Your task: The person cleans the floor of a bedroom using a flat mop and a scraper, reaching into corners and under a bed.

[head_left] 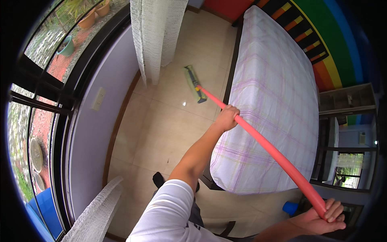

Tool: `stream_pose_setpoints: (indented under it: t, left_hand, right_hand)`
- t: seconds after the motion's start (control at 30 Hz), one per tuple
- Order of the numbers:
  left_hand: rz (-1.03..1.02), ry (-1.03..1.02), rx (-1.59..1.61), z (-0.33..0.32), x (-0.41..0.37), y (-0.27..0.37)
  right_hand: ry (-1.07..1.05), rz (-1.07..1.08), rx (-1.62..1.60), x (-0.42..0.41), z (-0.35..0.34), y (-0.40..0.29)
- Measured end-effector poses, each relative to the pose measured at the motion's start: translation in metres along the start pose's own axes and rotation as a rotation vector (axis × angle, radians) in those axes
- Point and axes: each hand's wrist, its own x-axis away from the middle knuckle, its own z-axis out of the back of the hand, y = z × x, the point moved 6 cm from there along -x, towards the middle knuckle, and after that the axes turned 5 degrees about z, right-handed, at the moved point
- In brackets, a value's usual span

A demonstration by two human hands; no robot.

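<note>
A flat mop with a red pole [272, 151] reaches from the lower right to the middle of the tiled floor [169, 118]. My left hand [228, 117] is closed around the pole's middle, beside the bed's edge. At the pole's upper end my right hand [325, 216] grips it, low at the right of the view. The mop head [195, 84], grey with a greenish pad, lies on the tiles between the white curtain [154, 36] and the bed [266, 121].
A plaid sheet covers the bed. A second white curtain [93, 214] hangs at the lower left near the window and the lilac wall [102, 69]. A blue bin [290, 208] stands past the bed's foot. A mirror [350, 163] is at the right.
</note>
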Motion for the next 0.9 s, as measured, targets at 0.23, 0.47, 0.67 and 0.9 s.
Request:
stream_pose_setpoints:
  t: [0.23, 0.47, 0.67, 0.9]
  left_hand:
    - [0.114, 0.117, -0.057, 0.102, 0.078, 0.043]
    - [0.204, 0.376, -0.107, 0.163, 0.113, 0.049]
    - [0.350, 0.483, -0.147, 0.174, 0.167, 0.090]
    - [0.456, 0.621, -0.179, 0.151, 0.255, 0.170]
  right_hand:
    - [-0.326, -0.221, -0.296, -0.034, -0.045, -0.036]
    - [-0.544, -0.230, -0.434, -0.020, -0.107, -0.055]
    - [-0.678, -0.261, -0.549, -0.045, -0.115, -0.075]
    - [-1.006, -0.320, -0.747, -0.068, -0.084, -0.123]
